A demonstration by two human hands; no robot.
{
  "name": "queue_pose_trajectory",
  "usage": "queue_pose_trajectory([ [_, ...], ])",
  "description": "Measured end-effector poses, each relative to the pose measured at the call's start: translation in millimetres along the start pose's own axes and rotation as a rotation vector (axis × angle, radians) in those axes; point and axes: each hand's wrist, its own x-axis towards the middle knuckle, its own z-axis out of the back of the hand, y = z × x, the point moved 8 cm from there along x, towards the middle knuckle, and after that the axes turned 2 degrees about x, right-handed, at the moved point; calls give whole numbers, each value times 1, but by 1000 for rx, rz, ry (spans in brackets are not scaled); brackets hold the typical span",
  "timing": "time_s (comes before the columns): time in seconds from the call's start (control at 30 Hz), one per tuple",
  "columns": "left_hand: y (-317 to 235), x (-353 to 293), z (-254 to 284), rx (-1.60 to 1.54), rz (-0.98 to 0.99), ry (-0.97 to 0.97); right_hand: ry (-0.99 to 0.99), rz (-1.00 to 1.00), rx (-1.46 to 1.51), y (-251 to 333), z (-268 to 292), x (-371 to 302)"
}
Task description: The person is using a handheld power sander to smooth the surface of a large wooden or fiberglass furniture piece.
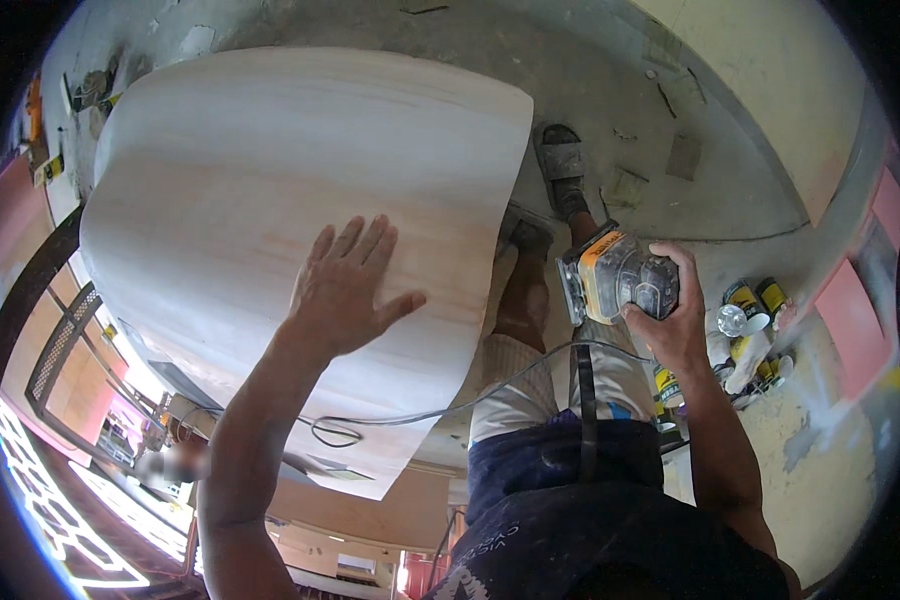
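A large, curved, whitish panel (220,130) with faint pinkish-brown streaks takes up the left and middle. My left hand (348,290) lies flat on it, fingers stretched out and thumb spread. Off the panel's right edge, my right hand (678,325) grips a dusty yellow-and-black electric sander (625,275) by its rear body. The sander is tilted, its flat pad facing left and apart from the panel. A thin grey cord (420,416) crosses in front of my legs and forms a loop on the near part of the panel.
Several yellow-and-black cans (740,297) and a clear container (732,320) stand on the floor at right. Pink sheets (855,325) lean farther right. A sandalled foot (562,160) is beside the panel. A dark curved frame (35,285) and bright lights (45,500) are at left.
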Motion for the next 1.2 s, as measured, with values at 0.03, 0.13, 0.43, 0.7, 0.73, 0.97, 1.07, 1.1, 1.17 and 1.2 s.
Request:
queue_pose_trajectory([
  [0.03, -4, 1, 0, -2, 0, 21, 3, -12, 26, -3, 1, 0],
  [0.13, -9, 11, -1, 3, 2, 26, 3, -35, 44, -3, 2, -2],
  [0.43, -25, 40, -20, -111, 103, -181, 40, 46, -29, 43, 2, -1],
  [0.7, -74, -16, -24, -225, 61, -270, 141, 251, -155, 107, 14, 6],
  [0.73, -80, -24, -24, -227, 58, -266, 147, 266, -180, 115, 16, 7],
  [0.97, -116, -53, -37, -261, 244, -193, 327, 497, -315, 152, 5, 19],
  [1.07, -142, -34, -46, -260, 330, -85, 407, 553, -333, 146, 8, 30],
  [1.1, -148, -32, -56, -284, 391, -64, 447, 535, -322, 149, 6, 32],
  [1.17, -161, -27, -80, -115, 411, -7, 533, 592, -321, 160, -7, 25],
  [1.2, -160, -26, -83, -132, 469, 4, 552, 629, -347, 164, -10, 26],
])
